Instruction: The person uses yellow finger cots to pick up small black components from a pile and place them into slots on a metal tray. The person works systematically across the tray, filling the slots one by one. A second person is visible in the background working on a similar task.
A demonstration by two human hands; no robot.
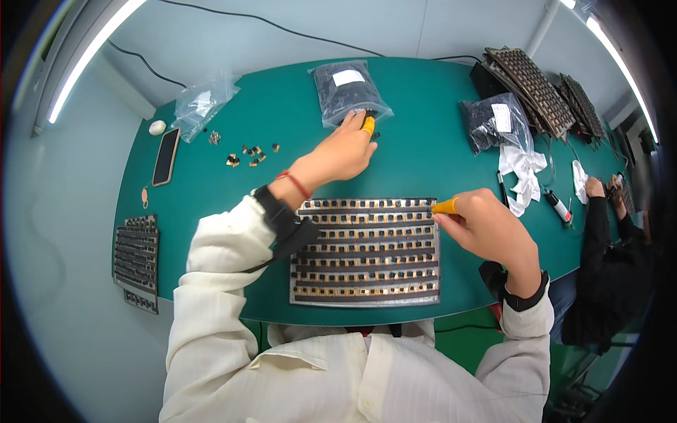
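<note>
On the green surface [423, 166], tray [364, 249] squarely before the torso, rows of small dark parts. Right hand [490, 222] at its far right corner, yellow cot [444, 206] on one finger; whether the grip has a part, cannot tell. Left hand [340, 153] at the mouth of the dark bag [345, 99] beyond; its grip also unclear, fingertips partly hidden. Judgement: keep fingertip pressure light, spare neighbouring parts; pinch few at the bag, avoid spills; hold the left strap [302, 236] clear of the tray's left rows.
</note>
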